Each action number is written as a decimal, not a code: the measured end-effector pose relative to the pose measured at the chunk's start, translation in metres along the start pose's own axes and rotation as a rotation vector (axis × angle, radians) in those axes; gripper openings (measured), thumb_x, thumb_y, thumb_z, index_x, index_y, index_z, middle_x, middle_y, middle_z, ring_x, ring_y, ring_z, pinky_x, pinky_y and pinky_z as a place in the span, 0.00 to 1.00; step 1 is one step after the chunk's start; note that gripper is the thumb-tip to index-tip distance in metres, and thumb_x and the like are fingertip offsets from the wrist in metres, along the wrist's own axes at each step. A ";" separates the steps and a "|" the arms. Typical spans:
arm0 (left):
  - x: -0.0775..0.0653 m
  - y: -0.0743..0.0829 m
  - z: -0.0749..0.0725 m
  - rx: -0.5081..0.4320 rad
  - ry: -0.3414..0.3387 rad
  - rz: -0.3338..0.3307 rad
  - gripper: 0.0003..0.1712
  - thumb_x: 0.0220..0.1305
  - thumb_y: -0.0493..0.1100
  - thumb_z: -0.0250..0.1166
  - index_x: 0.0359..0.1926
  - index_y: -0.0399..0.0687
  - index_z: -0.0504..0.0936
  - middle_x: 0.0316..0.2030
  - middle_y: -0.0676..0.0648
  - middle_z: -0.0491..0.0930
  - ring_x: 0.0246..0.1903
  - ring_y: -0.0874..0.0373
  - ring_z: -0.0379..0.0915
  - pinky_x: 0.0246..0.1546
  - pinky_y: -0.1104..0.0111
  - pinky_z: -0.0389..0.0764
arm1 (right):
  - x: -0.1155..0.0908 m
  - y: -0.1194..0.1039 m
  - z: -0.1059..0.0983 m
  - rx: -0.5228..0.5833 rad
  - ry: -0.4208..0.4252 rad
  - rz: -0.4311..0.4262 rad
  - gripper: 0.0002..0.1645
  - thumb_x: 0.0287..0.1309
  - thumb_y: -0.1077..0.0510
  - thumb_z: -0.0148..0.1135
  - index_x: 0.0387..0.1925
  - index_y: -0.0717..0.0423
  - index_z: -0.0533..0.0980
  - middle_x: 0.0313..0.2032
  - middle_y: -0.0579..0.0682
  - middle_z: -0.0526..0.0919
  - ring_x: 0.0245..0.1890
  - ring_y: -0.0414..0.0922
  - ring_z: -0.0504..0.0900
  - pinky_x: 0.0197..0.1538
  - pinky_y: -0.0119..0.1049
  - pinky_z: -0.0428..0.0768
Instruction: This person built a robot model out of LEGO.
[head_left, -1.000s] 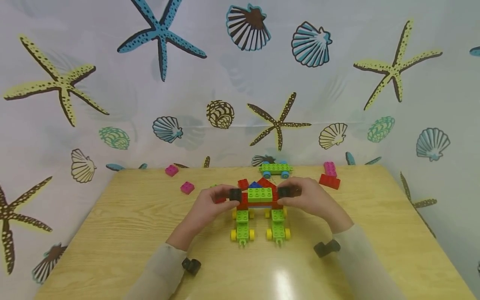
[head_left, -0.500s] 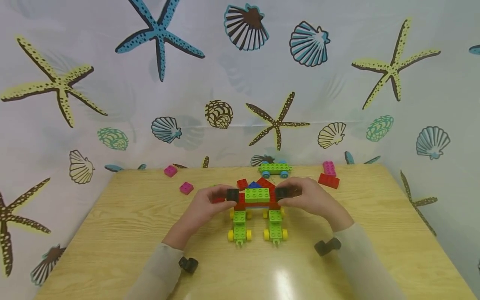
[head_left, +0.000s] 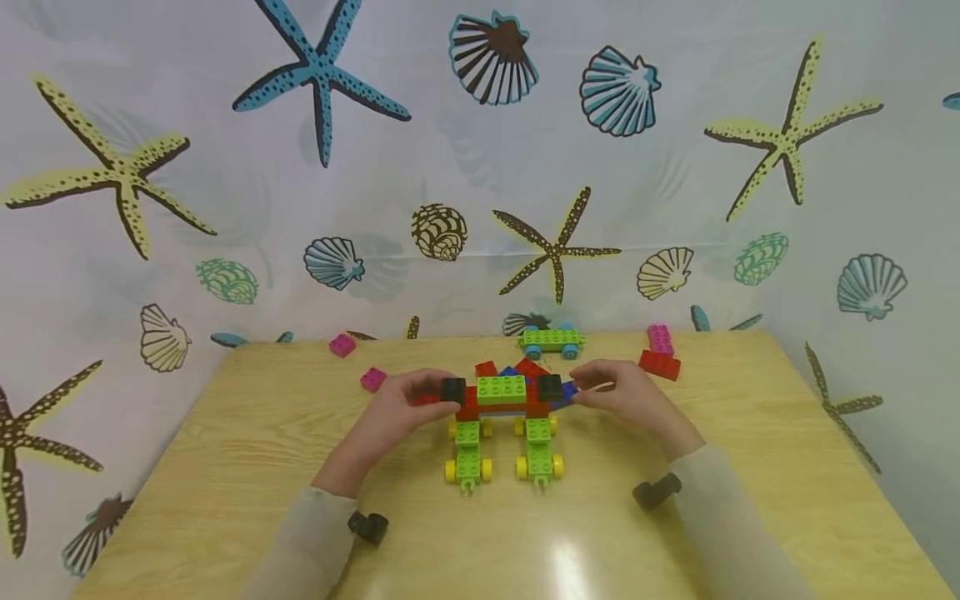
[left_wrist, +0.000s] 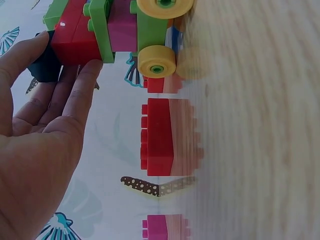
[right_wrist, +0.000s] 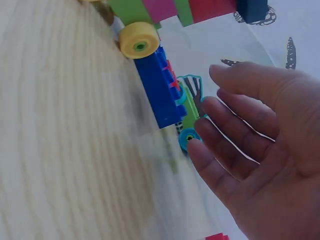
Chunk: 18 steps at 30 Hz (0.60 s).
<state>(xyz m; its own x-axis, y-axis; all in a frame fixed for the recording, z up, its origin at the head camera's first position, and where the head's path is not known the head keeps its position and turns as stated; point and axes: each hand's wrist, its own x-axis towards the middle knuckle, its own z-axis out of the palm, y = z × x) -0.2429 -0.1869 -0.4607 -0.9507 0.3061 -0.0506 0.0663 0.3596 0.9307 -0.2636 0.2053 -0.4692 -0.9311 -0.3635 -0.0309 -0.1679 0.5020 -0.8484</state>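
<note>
A toy brick build (head_left: 501, 408) stands in front of me on two lime green wheeled bases (head_left: 538, 457) with yellow wheels. Red bricks and a lime brick (head_left: 501, 389) form its top, with a black block (head_left: 550, 387) at each end. My left hand (head_left: 397, 412) holds its left end: in the left wrist view the thumb is at the other black block (left_wrist: 46, 66) and a fingertip is under the red brick (left_wrist: 75, 42). Off the right end, my right hand (head_left: 622, 400) has loosely bent fingers with nothing between them. A blue brick (right_wrist: 157, 90) lies beyond its fingertips.
Behind the build lie red bricks (head_left: 531, 370). A lime car base (head_left: 551, 340) with blue wheels stands near the patterned curtain. Pink bricks (head_left: 372, 379) lie at the left; a pink brick (head_left: 660, 338) and a red brick (head_left: 660, 365) lie at the back right.
The build has slid left with my left hand on it. My right hand has let go of its right end and drawn away, and the blue brick now shows there.
</note>
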 end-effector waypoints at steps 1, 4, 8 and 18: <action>0.000 0.000 0.000 -0.003 -0.001 0.001 0.26 0.73 0.49 0.79 0.68 0.50 0.86 0.68 0.43 0.86 0.69 0.43 0.82 0.77 0.44 0.79 | 0.000 0.001 0.001 0.002 0.011 0.023 0.26 0.76 0.55 0.72 0.69 0.60 0.83 0.65 0.60 0.89 0.65 0.59 0.86 0.69 0.56 0.88; -0.001 0.000 0.000 0.003 -0.001 0.008 0.26 0.73 0.49 0.78 0.68 0.50 0.86 0.68 0.43 0.87 0.69 0.44 0.82 0.77 0.45 0.80 | 0.000 0.004 0.003 0.023 0.033 0.085 0.28 0.77 0.54 0.71 0.72 0.57 0.81 0.69 0.58 0.85 0.69 0.61 0.84 0.71 0.58 0.87; -0.001 0.000 0.001 0.004 0.005 0.008 0.26 0.74 0.49 0.78 0.68 0.51 0.86 0.68 0.43 0.87 0.70 0.43 0.82 0.78 0.44 0.79 | 0.002 0.008 0.007 0.035 0.038 0.115 0.31 0.76 0.53 0.72 0.76 0.52 0.78 0.75 0.57 0.81 0.75 0.64 0.79 0.76 0.62 0.81; 0.000 0.001 0.002 0.011 0.009 0.001 0.25 0.74 0.47 0.77 0.69 0.50 0.86 0.68 0.42 0.86 0.69 0.43 0.81 0.77 0.44 0.79 | 0.005 0.010 0.016 -0.034 0.031 0.128 0.28 0.73 0.55 0.74 0.71 0.52 0.83 0.69 0.55 0.87 0.73 0.59 0.81 0.83 0.63 0.72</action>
<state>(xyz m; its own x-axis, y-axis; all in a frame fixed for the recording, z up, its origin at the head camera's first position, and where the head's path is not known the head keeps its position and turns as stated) -0.2419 -0.1844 -0.4608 -0.9533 0.2985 -0.0458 0.0709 0.3689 0.9268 -0.2645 0.1958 -0.4859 -0.9550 -0.2709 -0.1211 -0.0576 0.5694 -0.8200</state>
